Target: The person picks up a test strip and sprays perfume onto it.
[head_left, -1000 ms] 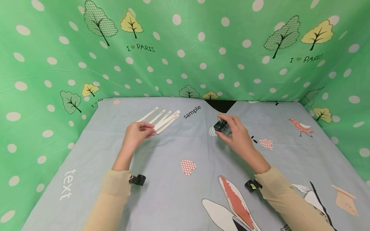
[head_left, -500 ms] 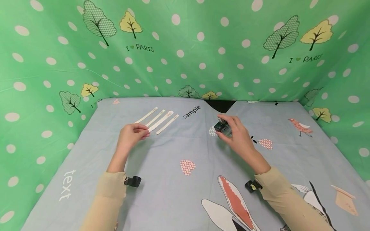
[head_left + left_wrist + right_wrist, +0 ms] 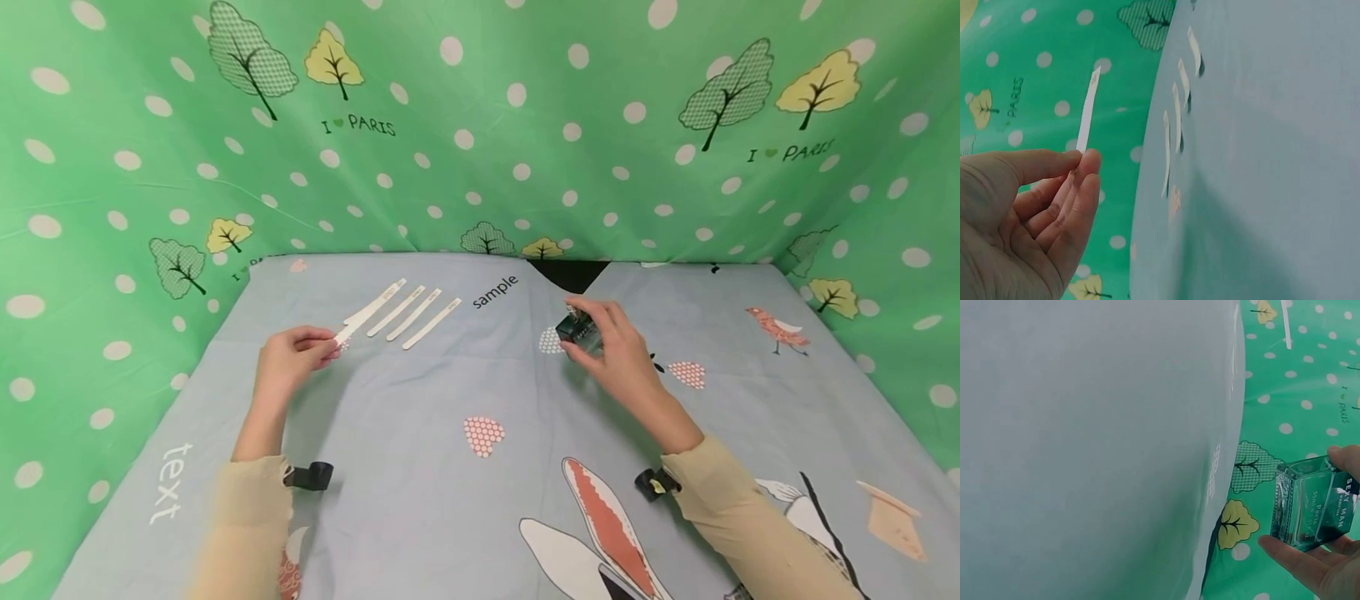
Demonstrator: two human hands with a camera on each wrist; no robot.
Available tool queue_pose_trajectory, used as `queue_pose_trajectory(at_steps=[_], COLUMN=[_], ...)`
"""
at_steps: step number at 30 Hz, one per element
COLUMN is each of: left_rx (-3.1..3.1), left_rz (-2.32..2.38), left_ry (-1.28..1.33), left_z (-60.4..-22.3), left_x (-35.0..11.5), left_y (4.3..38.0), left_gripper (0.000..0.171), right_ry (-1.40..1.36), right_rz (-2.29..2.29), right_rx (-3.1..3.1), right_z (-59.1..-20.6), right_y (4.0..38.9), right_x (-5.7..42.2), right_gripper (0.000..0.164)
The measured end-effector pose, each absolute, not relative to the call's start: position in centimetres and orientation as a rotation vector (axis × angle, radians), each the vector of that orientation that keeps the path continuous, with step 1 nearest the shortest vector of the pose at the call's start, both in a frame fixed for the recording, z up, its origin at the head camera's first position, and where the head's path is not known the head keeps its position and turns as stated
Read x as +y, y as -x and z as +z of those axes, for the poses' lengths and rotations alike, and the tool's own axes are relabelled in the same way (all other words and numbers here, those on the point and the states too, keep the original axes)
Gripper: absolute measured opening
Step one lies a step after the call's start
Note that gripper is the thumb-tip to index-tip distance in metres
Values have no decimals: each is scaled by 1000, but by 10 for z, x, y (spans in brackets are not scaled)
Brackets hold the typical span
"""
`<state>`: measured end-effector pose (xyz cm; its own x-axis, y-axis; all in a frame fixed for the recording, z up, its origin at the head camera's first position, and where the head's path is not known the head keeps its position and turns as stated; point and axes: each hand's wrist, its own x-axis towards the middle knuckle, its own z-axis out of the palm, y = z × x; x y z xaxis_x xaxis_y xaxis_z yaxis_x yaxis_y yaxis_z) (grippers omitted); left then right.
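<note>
My left hand (image 3: 288, 367) pinches the lower end of a white perfume test strip (image 3: 1088, 115) between thumb and fingers. Held up off the table, the strip points away from me. Several similar strips (image 3: 432, 323) lie side by side on the cloth, right of and beyond that hand. In the head view the held strip overlaps the leftmost of them. At the right, my right hand (image 3: 624, 354) grips a dark green glass perfume bottle (image 3: 1313, 503) between thumb and fingers, above the cloth. Lettering shows on the bottle's face in the right wrist view; the fingers hide part of it.
A grey-blue printed cloth (image 3: 420, 500) covers the table. Behind it and at both sides hangs a green polka-dot curtain (image 3: 450, 108) with printed trees. Black wrist cameras (image 3: 311, 476) sit at both cuffs.
My left hand has moved left with its strip, from over the right-hand strips to over the leftmost one. My right hand and the perfume bottle have stayed almost still.
</note>
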<state>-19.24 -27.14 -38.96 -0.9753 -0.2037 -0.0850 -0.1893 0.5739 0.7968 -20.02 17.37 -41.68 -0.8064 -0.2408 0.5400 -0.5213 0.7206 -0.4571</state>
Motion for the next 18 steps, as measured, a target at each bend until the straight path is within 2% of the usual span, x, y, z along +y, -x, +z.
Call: queue_pose_trajectory(at_steps=[18], left_rx=[-2666], left_rz=[-1527], left_ry=[-552], left_z=[-396], left_x=[-340], left_y=[184], left_gripper=[42], right_ry=[-593], right_rz=[854], right_rx=[-2470], right_z=[-413], right_y=[200], right_x=[172], right_gripper=[64])
